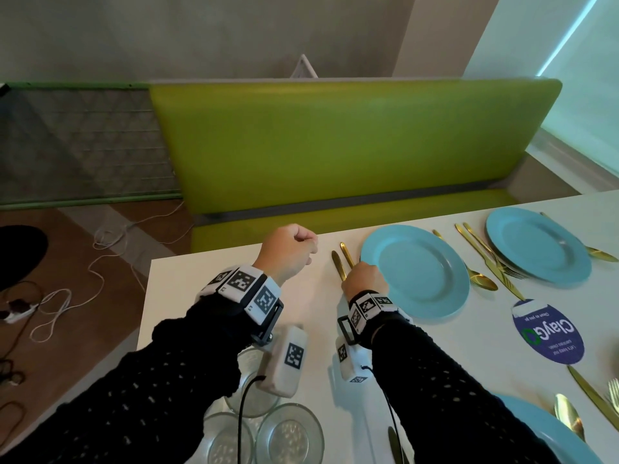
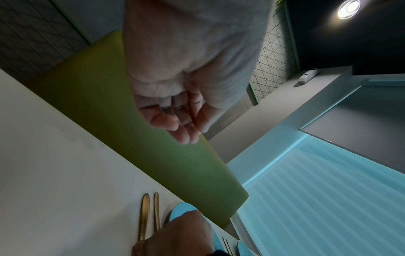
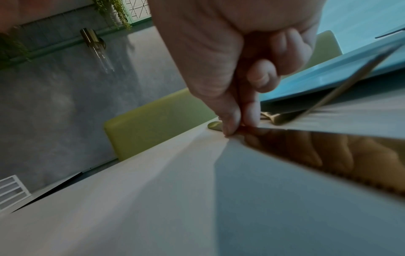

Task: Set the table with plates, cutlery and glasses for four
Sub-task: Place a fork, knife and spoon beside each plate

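On the white table (image 1: 207,296) a blue plate (image 1: 415,271) lies at the far edge. Two gold cutlery handles (image 1: 339,264) lie just left of it. My right hand (image 1: 361,274) rests there; in the right wrist view its thumb and forefinger pinch a gold knife (image 3: 328,155) that lies flat on the table, serrated edge showing. My left hand (image 1: 289,251) hovers above the table to the left, curled into a fist with nothing in it; its fingers (image 2: 175,124) fold against the palm. Three glasses (image 1: 289,433) stand near me under my left wrist.
A second blue plate (image 1: 539,244) lies to the right with gold cutlery (image 1: 482,279) on both sides. A third plate (image 1: 542,433) and more cutlery sit at the near right. A round blue sticker (image 1: 549,333) marks the table. A green bench (image 1: 335,145) runs behind; cables (image 1: 67,296) lie on the floor.
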`<act>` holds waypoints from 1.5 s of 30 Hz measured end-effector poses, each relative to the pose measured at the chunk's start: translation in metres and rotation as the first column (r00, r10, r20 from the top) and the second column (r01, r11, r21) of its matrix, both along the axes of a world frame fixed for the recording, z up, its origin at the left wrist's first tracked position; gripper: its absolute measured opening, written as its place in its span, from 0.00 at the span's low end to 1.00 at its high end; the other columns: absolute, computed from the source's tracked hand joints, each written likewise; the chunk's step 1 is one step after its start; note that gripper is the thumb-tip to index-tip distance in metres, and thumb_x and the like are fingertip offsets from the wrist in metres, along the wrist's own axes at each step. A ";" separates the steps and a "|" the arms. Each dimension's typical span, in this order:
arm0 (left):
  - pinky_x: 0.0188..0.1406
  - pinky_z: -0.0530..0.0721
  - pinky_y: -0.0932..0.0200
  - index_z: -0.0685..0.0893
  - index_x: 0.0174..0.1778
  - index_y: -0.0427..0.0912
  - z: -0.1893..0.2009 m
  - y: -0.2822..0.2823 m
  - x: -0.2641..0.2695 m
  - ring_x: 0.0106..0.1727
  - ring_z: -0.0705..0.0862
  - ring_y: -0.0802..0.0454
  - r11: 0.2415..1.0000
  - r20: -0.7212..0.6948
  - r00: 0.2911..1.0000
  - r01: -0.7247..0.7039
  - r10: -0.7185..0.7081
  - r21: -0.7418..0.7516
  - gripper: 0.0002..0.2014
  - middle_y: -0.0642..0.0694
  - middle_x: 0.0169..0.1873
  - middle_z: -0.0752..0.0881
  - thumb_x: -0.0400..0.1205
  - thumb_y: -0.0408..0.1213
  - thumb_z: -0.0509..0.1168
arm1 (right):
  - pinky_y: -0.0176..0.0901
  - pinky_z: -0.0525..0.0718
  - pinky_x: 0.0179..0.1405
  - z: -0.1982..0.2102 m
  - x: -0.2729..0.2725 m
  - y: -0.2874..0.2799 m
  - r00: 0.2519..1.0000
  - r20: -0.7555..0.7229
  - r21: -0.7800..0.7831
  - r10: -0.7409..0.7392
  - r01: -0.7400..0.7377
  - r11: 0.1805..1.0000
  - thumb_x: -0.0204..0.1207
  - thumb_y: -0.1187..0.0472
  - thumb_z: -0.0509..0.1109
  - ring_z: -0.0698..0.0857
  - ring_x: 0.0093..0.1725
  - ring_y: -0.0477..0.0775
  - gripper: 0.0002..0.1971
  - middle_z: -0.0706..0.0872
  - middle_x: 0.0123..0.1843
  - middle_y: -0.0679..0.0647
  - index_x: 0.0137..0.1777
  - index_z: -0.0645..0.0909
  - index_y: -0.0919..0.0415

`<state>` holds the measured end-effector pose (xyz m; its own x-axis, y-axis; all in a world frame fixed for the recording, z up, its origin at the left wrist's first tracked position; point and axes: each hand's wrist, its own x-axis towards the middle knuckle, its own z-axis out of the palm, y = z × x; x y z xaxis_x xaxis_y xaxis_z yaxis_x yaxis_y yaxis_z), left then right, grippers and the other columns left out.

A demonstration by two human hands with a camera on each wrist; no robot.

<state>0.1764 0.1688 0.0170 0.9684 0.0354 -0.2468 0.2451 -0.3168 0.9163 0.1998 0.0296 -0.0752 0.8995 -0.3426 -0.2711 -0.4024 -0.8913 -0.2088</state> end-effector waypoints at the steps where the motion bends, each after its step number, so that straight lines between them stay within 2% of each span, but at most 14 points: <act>1: 0.30 0.74 0.64 0.79 0.35 0.49 0.000 0.001 0.000 0.33 0.81 0.57 1.000 0.002 1.000 0.002 -0.002 0.003 0.11 0.49 0.40 0.84 0.82 0.32 0.61 | 0.46 0.84 0.51 0.000 0.002 0.000 1.000 0.005 0.001 0.000 0.000 1.000 0.80 0.65 0.61 0.86 0.57 0.59 0.11 0.87 0.57 0.58 0.57 0.82 0.63; 13: 0.28 0.73 0.65 0.78 0.34 0.50 0.002 -0.002 0.000 0.32 0.81 0.57 0.999 0.021 0.999 0.027 -0.028 0.028 0.12 0.50 0.38 0.84 0.82 0.32 0.60 | 0.47 0.84 0.52 -0.002 0.014 0.001 1.000 0.017 0.005 -0.004 0.004 1.000 0.80 0.67 0.59 0.86 0.58 0.59 0.13 0.87 0.57 0.59 0.58 0.83 0.64; 22: 0.27 0.72 0.65 0.78 0.34 0.50 0.000 -0.003 -0.003 0.32 0.81 0.57 0.999 0.032 0.999 0.033 -0.034 0.040 0.12 0.54 0.35 0.83 0.82 0.32 0.60 | 0.47 0.84 0.53 -0.004 0.017 -0.001 1.000 0.002 0.003 -0.004 0.004 1.000 0.80 0.66 0.60 0.86 0.58 0.59 0.12 0.86 0.58 0.58 0.58 0.83 0.63; 29: 0.28 0.73 0.65 0.78 0.36 0.50 0.001 -0.001 -0.011 0.33 0.82 0.58 0.998 0.032 0.999 0.031 -0.033 0.049 0.10 0.54 0.36 0.83 0.82 0.33 0.61 | 0.46 0.84 0.50 0.008 0.006 -0.006 0.999 0.048 0.021 0.013 -0.014 1.000 0.78 0.62 0.67 0.87 0.55 0.59 0.09 0.88 0.54 0.58 0.54 0.83 0.64; 32: 0.28 0.74 0.65 0.78 0.36 0.50 0.008 -0.002 -0.020 0.33 0.82 0.58 0.998 0.027 0.999 0.042 -0.043 0.040 0.10 0.54 0.38 0.84 0.82 0.34 0.61 | 0.45 0.84 0.44 0.034 -0.007 -0.014 0.995 0.101 0.047 0.023 -0.028 0.998 0.77 0.61 0.67 0.88 0.51 0.60 0.08 0.88 0.48 0.58 0.49 0.85 0.65; 34: 0.29 0.74 0.65 0.78 0.37 0.51 0.014 -0.003 -0.029 0.34 0.82 0.58 0.998 0.030 0.998 0.050 -0.051 0.038 0.09 0.54 0.38 0.84 0.82 0.35 0.61 | 0.40 0.79 0.34 0.055 -0.021 -0.023 0.990 0.128 0.053 0.051 -0.059 0.997 0.75 0.59 0.69 0.86 0.42 0.59 0.07 0.86 0.37 0.55 0.40 0.84 0.62; 36: 0.29 0.74 0.65 0.79 0.38 0.50 0.023 -0.003 -0.039 0.34 0.82 0.58 0.998 0.039 0.998 0.057 -0.059 0.040 0.08 0.54 0.38 0.84 0.82 0.36 0.61 | 0.36 0.70 0.24 0.078 -0.042 -0.033 0.985 0.159 0.064 0.071 -0.082 0.995 0.74 0.57 0.69 0.79 0.29 0.53 0.14 0.76 0.25 0.51 0.28 0.78 0.60; 37: 0.30 0.74 0.65 0.79 0.39 0.50 0.026 -0.002 -0.045 0.34 0.82 0.58 0.997 0.041 0.997 0.061 -0.063 0.048 0.07 0.53 0.39 0.84 0.83 0.36 0.61 | 0.37 0.66 0.21 0.090 -0.054 -0.038 0.981 0.175 0.073 0.088 -0.102 0.992 0.75 0.55 0.68 0.74 0.25 0.51 0.19 0.73 0.23 0.50 0.23 0.74 0.59; 38: 0.30 0.74 0.64 0.79 0.41 0.49 0.029 -0.001 -0.051 0.35 0.82 0.58 0.996 0.044 0.997 0.066 -0.068 0.061 0.06 0.53 0.40 0.85 0.83 0.36 0.61 | 0.37 0.65 0.21 0.101 -0.068 -0.041 0.977 0.181 0.086 0.113 -0.130 0.988 0.76 0.53 0.68 0.72 0.24 0.49 0.22 0.72 0.22 0.50 0.21 0.72 0.57; 39: 0.31 0.75 0.64 0.80 0.41 0.49 0.032 0.000 -0.059 0.36 0.83 0.57 0.995 0.041 0.997 0.063 -0.066 0.075 0.06 0.52 0.41 0.85 0.82 0.36 0.61 | 0.36 0.68 0.23 0.110 -0.083 -0.042 0.973 0.179 0.102 0.142 -0.162 0.982 0.77 0.51 0.67 0.74 0.25 0.49 0.22 0.75 0.24 0.50 0.22 0.74 0.56; 40: 0.32 0.76 0.63 0.79 0.40 0.49 0.034 0.002 -0.067 0.37 0.83 0.55 0.995 0.045 0.997 0.054 -0.059 0.088 0.07 0.50 0.42 0.85 0.82 0.36 0.61 | 0.37 0.73 0.27 0.117 -0.098 -0.043 0.970 0.175 0.120 0.171 -0.193 0.974 0.77 0.49 0.67 0.78 0.29 0.50 0.19 0.81 0.27 0.51 0.26 0.80 0.55; 42: 0.39 0.78 0.60 0.80 0.38 0.51 0.035 0.007 -0.083 0.44 0.85 0.50 0.991 0.048 0.998 0.030 -0.036 0.128 0.07 0.47 0.46 0.86 0.81 0.36 0.62 | 0.40 0.82 0.39 0.125 -0.126 -0.042 0.961 0.180 0.161 0.212 -0.242 0.957 0.77 0.49 0.68 0.84 0.38 0.52 0.14 0.90 0.39 0.53 0.40 0.89 0.57; 44: 0.48 0.78 0.58 0.82 0.46 0.47 0.037 0.014 -0.102 0.55 0.85 0.45 0.982 0.045 0.999 -0.013 0.004 0.190 0.03 0.45 0.52 0.86 0.81 0.37 0.63 | 0.44 0.84 0.49 0.124 -0.148 -0.040 0.956 0.184 0.197 0.228 -0.263 0.945 0.75 0.51 0.70 0.87 0.47 0.55 0.12 0.91 0.46 0.54 0.49 0.90 0.56; 45: 0.52 0.77 0.58 0.82 0.53 0.44 0.036 0.019 -0.112 0.60 0.83 0.44 0.974 0.039 0.999 -0.042 0.034 0.221 0.07 0.44 0.55 0.85 0.81 0.37 0.63 | 0.44 0.84 0.53 0.122 -0.157 -0.039 0.956 0.180 0.202 0.234 -0.268 0.942 0.74 0.52 0.71 0.86 0.51 0.55 0.12 0.91 0.49 0.55 0.52 0.89 0.56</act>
<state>0.0644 0.1875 0.0532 0.9732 0.1228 -0.1946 0.2300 -0.5041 0.8325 0.0427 -0.0097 0.0464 0.9846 -0.0470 -0.1686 -0.1198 -0.8834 -0.4531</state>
